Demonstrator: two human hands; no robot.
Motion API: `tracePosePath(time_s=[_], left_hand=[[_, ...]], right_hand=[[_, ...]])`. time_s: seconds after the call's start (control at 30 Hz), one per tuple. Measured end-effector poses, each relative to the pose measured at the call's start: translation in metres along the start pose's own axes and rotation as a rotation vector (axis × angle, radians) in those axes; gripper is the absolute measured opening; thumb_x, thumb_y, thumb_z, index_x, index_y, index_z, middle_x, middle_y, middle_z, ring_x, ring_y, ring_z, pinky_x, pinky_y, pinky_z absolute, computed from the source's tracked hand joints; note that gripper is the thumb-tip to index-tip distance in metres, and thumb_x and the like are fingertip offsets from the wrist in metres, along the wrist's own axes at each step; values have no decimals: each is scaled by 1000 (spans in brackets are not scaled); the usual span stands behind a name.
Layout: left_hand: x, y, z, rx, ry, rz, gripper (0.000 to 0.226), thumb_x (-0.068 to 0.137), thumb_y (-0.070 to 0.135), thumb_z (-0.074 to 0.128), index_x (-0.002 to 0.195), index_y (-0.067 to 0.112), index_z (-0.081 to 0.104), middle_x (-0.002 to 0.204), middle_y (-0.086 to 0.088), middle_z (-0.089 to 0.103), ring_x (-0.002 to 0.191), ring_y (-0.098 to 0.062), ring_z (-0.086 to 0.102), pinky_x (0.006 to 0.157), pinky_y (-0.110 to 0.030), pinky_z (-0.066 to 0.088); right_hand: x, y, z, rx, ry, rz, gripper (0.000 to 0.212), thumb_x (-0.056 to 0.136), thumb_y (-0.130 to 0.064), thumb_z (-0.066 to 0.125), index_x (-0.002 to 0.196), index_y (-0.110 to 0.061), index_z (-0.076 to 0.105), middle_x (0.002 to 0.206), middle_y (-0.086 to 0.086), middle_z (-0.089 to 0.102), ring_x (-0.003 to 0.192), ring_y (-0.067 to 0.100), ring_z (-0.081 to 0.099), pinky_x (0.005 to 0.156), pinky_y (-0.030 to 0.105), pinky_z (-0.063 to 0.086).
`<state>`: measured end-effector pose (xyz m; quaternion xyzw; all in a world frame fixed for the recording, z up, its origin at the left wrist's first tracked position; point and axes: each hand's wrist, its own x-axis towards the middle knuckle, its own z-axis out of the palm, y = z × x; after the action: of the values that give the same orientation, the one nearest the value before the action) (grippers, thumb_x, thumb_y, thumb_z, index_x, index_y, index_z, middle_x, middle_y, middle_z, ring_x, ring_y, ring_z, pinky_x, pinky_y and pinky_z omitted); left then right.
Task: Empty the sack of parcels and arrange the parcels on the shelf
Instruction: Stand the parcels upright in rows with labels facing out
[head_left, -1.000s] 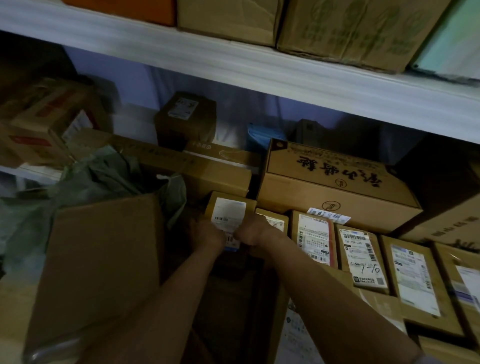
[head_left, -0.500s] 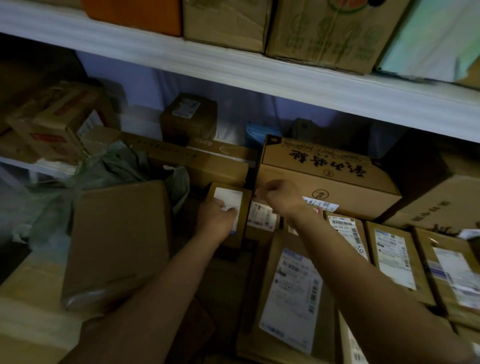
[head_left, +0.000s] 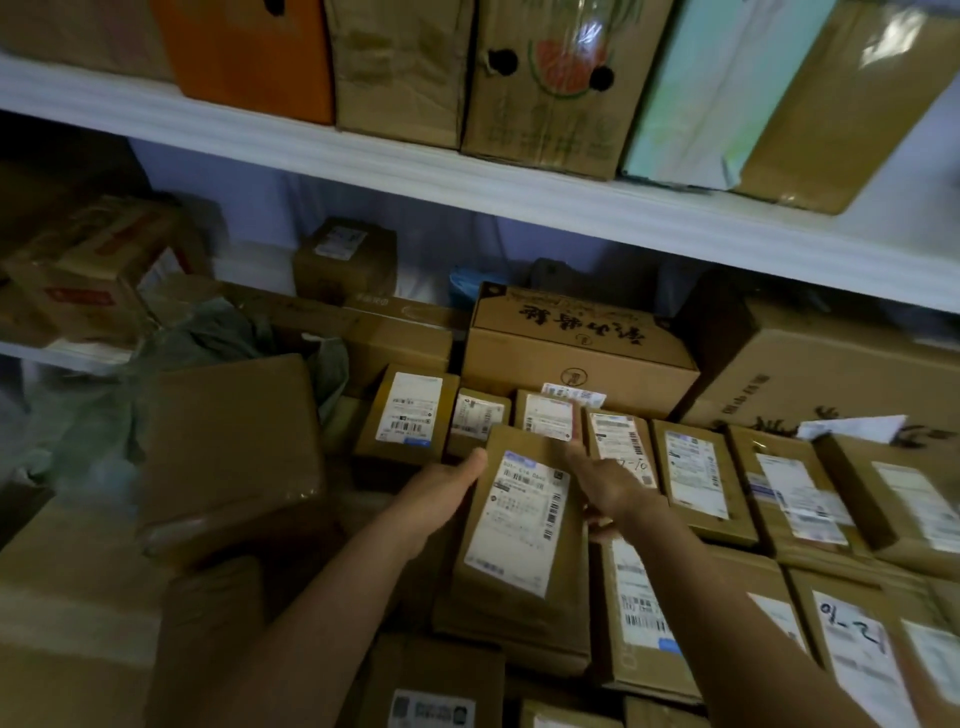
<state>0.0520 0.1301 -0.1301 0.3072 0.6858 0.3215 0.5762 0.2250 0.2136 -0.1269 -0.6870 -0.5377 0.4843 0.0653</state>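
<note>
Both hands have drawn back from the small upright parcels at the rear of the row and now sit on either side of a flat labelled parcel (head_left: 519, 525) nearer the camera. That parcel lies tilted, its far end leaning against the row and its near end resting on other boxes. Along its left edge lies the left hand (head_left: 441, 493), fingers straight and together. At its right edge is the right hand (head_left: 608, 486), fingers stretched forward and the thumb tucked down by the parcel's side; whether either hand truly clasps it I cannot tell.

Behind it stands the small parcel with a white label (head_left: 410, 410), and two still smaller ones just to its right. A row of labelled boxes (head_left: 696, 478) runs off to the right, packed edge to edge. A big box with black printed characters (head_left: 576, 343) closes the back. To the left a plain brown box (head_left: 228, 447) lies tilted, and beside it the crumpled green sack (head_left: 208, 338) sits slumped. More boxes crowd the near foreground. Overhead, the white shelf board (head_left: 467, 176) carries an orange box (head_left: 249, 52) and a carton with a watermelon print (head_left: 561, 78).
</note>
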Motion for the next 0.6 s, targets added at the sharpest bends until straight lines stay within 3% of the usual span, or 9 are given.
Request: tracePosePath(time_s=[0.07,0.2,0.3,0.43,0.5,0.6], left_hand=[[-9,-1,5,15,-31,-11,32,95,53,36,92,32,60,124,2,61,125,-23,49,106,-41,33],[-20,-13,8,2,-89,-9,42,95,48,43,129,26,54,126,1,62,119,-21,55,102,-40,39],[-24,-21,-3,-91,-52,37,41,95,37,50,135,33,46,124,-1,63,110,-21,62,97,-43,48],[-27,-20,-24,-216,37,140,42,97,19,48,137,30,44,129,-3,61,111,-23,61,96,-47,50],[-31,-20,-32,-264,65,192,47,97,13,47,140,29,39,132,-2,58,113,-23,60,97,-48,49],[-34,-23,-42,-278,120,240,51,97,6,44,142,28,36,133,-1,55,111,-21,58,91,-45,51]], right_hand=[[-8,6,5,-2,-13,22,63,94,-61,30,127,-10,49,126,16,55,98,28,54,76,39,50],[-18,14,17,71,6,39,59,94,-57,39,126,-9,51,120,15,60,106,33,58,88,44,51],[-28,11,24,177,3,-23,56,91,-58,46,122,-12,55,117,12,62,104,30,59,90,44,51],[-41,-2,32,380,-76,-173,58,82,-59,59,135,-40,41,122,2,61,113,25,55,97,50,44],[-45,-6,40,497,-154,-246,65,80,-49,68,136,-49,36,122,1,62,112,25,58,95,55,46],[-47,-7,56,560,-166,-336,77,78,-28,75,138,-47,31,120,2,65,106,23,62,91,48,49]])
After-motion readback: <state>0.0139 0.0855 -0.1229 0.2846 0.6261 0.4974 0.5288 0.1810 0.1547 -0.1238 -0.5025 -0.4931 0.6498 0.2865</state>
